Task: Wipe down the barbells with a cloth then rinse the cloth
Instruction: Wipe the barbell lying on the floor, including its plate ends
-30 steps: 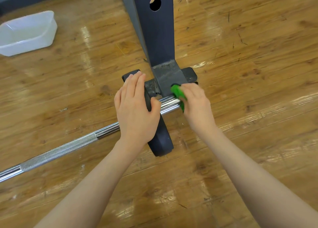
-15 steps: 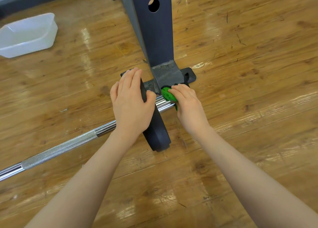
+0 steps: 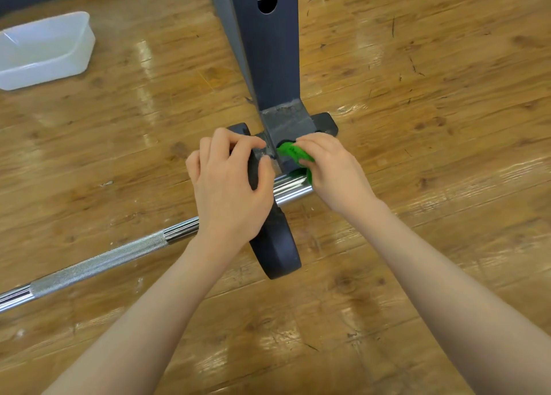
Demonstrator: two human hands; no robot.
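Mid-wipe: right hand (image 3: 334,171) pinching green cloth (image 3: 293,153) at barbell sleeve (image 3: 290,190) end; left hand (image 3: 229,191) gripping weight plate (image 3: 277,245). Rinse pending, white tub (image 3: 44,51) far left.

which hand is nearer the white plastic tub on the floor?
Left. The left hand grips the black weight plate, on the side facing the white plastic tub at far left. The right hand, pinching the green cloth, sits beyond the plate.

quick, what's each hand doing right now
Left hand: grips the weight plate.
Right hand: holds the green cloth near the barbell end.
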